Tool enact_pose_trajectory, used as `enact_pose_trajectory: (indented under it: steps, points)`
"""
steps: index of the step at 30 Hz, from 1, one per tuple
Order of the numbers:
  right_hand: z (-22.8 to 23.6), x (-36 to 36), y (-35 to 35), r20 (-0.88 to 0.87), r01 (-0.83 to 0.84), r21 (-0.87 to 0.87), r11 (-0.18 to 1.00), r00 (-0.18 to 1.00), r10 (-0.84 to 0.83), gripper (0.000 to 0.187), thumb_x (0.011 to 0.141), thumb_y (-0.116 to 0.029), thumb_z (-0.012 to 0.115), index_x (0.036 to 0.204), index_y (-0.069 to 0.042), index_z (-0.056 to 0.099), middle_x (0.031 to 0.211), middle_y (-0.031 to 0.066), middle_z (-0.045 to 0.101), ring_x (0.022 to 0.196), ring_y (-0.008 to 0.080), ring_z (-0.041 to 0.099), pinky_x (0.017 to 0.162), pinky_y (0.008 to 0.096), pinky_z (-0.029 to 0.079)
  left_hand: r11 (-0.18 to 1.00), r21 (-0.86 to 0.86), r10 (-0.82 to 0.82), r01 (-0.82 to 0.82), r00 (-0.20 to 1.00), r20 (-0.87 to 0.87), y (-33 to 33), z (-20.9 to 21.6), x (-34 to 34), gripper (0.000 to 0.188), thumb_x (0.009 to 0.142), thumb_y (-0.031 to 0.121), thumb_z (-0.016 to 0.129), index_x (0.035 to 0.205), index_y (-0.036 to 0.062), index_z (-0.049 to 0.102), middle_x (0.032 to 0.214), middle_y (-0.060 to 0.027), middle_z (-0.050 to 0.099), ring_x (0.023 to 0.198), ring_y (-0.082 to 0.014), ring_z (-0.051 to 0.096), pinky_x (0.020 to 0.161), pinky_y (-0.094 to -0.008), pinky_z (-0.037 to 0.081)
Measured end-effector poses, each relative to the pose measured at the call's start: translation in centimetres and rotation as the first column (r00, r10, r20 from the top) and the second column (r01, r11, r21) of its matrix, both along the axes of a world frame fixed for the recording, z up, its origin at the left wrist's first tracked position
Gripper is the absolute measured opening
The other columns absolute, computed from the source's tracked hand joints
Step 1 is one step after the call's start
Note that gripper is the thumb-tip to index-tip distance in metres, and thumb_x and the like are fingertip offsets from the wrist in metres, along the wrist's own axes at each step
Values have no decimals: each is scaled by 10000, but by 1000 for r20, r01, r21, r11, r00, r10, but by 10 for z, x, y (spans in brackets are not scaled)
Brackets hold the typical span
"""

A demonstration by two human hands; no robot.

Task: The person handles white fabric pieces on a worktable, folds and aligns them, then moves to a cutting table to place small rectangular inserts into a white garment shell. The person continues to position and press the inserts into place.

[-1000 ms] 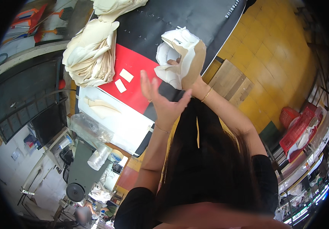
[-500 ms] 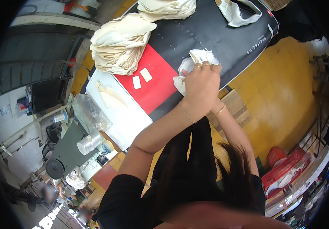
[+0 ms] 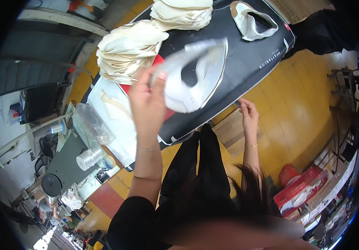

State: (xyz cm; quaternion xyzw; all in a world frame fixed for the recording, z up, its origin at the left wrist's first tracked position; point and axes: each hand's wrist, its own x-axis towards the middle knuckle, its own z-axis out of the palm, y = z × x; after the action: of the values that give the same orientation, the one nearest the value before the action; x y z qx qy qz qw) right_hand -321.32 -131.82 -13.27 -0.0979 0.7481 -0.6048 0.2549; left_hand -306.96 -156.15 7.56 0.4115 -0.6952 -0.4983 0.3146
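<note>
My left hand (image 3: pixel 149 98) grips a white shoe upper (image 3: pixel 198 100) by its left edge, fingers closed on it. The upper is a curved fabric piece with an oval opening, raised over the black table mat (image 3: pixel 246 62) and slightly blurred. Off the table's near edge, my right hand (image 3: pixel 250 116) hangs with loosely bent fingers apart, and I see nothing held in it. A similar white upper with a tan end (image 3: pixel 252 31) lies on the mat at the far right. Stacked cream fabric pieces (image 3: pixel 129 50) lie beyond my left hand, and another stack (image 3: pixel 181 14) sits at the far edge.
A white sheet (image 3: pixel 115 135) covers the table's left end, with a cream strip (image 3: pixel 115 104) and a clear plastic bag (image 3: pixel 92 123) there. A sewing machine (image 3: pixel 71 156) with a white thread cone (image 3: pixel 88 159) stands to the left. Red baskets (image 3: pixel 300 187) are at the right.
My hands were together over the crumpled white upper; now they are apart. The left has carried the upper leftward, where it is spread out. The right has let go and moved off the table edge.
</note>
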Motion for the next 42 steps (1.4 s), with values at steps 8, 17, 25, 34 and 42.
enact_pose_trajectory:
  steps: [8, 17, 25, 34, 42]
  points:
    - [14, 25, -37, 112, -98, -133, 986, 987, 114, 240, 1005, -172, 569, 1162, -15, 660, 1051, 27, 670, 923, 116, 641, 828, 257, 494, 911, 408, 240, 64, 724, -647, 30, -76, -14, 494, 1000, 171, 579, 1404, -19, 367, 1286, -141, 552, 1113, -200, 603, 1006, -341, 474]
    - [0, 19, -16, 209, -71, -45, 997, 975, 78, 241, 1000, -178, 578, 1150, -6, 656, 1046, 32, 670, 923, 121, 633, 834, 260, 494, 546, 836, 242, 57, 944, -222, 100, -224, 1, 452, 976, 227, 626, 1338, 39, 432, 1242, -95, 589, 1020, -220, 650, 779, -351, 583]
    - [-13, 12, -41, 525, 311, -112, 944, 825, -209, 405, 1007, -222, 540, 1356, -46, 433, 1149, 55, 596, 933, 176, 629, 827, 312, 503, 225, 949, 323, 220, 902, -286, 99, -221, 8, 401, 1005, 138, 545, 1369, 31, 413, 1330, -132, 539, 1201, -291, 568, 1029, -450, 476]
    - [2, -55, -82, 516, 338, -363, 868, 849, -115, 430, 1038, -178, 381, 1422, 13, 385, 1315, 132, 538, 1139, 226, 564, 978, 375, 467, 270, 952, 83, 147, 981, -175, 94, -215, 16, 322, 982, 42, 443, 1297, -25, 456, 1237, -206, 580, 1133, -318, 616, 979, -406, 517]
    - [7, -69, -121, 451, 153, -362, 920, 892, 29, 399, 1068, -246, 346, 1284, 20, 550, 1260, 97, 571, 1151, 192, 541, 997, 349, 444, 302, 938, 165, 172, 959, -229, 95, -221, 14, 319, 983, 44, 461, 1286, -54, 452, 1221, -198, 592, 1114, -304, 627, 965, -388, 522]
